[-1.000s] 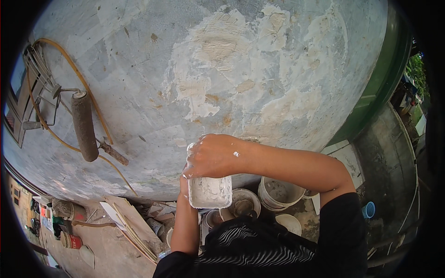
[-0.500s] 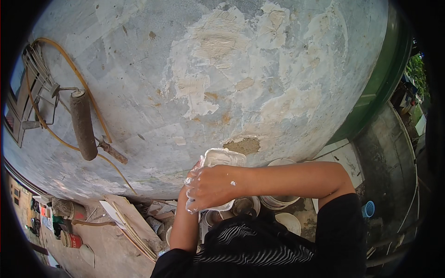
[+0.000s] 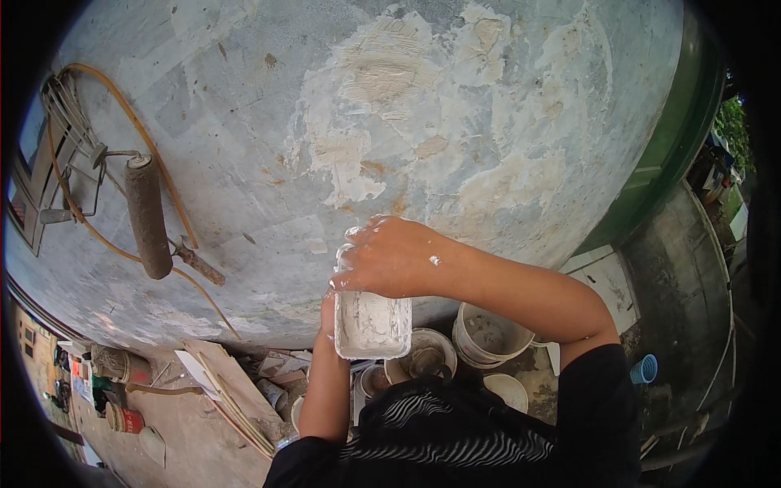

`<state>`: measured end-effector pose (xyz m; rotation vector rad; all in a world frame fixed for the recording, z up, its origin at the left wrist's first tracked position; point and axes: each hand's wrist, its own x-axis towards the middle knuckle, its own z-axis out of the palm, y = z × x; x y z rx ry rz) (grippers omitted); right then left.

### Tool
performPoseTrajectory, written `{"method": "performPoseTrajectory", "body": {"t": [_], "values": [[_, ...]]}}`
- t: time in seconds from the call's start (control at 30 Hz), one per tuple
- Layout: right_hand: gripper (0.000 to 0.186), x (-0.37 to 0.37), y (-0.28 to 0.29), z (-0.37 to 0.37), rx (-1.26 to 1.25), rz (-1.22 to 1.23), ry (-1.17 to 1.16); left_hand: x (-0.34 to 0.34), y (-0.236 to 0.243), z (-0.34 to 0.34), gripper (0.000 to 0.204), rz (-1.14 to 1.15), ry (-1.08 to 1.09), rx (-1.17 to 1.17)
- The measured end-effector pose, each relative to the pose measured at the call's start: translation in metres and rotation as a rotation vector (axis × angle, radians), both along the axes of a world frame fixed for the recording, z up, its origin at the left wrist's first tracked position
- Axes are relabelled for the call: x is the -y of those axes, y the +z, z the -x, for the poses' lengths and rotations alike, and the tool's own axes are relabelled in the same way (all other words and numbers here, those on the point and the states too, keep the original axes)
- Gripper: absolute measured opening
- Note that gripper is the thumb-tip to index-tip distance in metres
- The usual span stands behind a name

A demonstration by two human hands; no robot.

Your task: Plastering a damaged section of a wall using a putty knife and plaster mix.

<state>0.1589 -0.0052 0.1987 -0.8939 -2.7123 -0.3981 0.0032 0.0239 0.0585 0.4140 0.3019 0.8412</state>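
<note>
A white rectangular tub (image 3: 374, 325) smeared with white putty is held up near the wall by my left hand (image 3: 328, 314). That hand shows only in part, along the tub's left side. My right hand (image 3: 392, 257), fingers bent and coated with putty, crosses over the tub's far end. Whatever it grips there is hidden from view. Behind both hands stands the grey wall (image 3: 244, 146), patched with rough pale putty (image 3: 386, 69).
A paint roller (image 3: 149, 220) and an orange hose (image 3: 122, 89) hang on the wall at left. Below me stand a white bucket (image 3: 488, 329) and other containers. Boards (image 3: 232, 386) lean at lower left. A blue basket (image 3: 644, 369) sits at right, near a green door (image 3: 634, 191).
My right hand has moved up and slightly right, from the tub's near part to its far end. The tub has come nearer to me, and its putty-smeared inside now shows.
</note>
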Motion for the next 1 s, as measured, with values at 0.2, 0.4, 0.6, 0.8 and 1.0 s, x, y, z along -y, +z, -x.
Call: {"method": "performPoseTrajectory", "body": {"t": [0.2,0.4,0.6,0.8,1.0], "values": [[0.011,-0.006,-0.015,0.01,-0.005,-0.014,0.092,0.005,-0.005,0.004,0.052,-0.138,-0.017,-0.097],[0.015,-0.008,-0.008,0.015,0.016,0.12,0.014,0.001,-0.012,0.011,0.051,-0.131,-0.123,-0.167],[0.035,-0.017,-0.006,0.003,-0.085,0.35,-0.125,0.005,-0.006,0.013,0.057,-0.122,0.016,-0.166],[0.034,-0.022,-0.037,-0.033,-0.536,0.453,-0.262,0.005,-0.016,0.018,0.057,-0.133,0.151,-0.151],[0.039,-0.002,-0.127,-0.079,-1.66,1.006,-0.218,0.005,-0.052,0.048,0.054,-0.05,0.301,-0.072]]}}
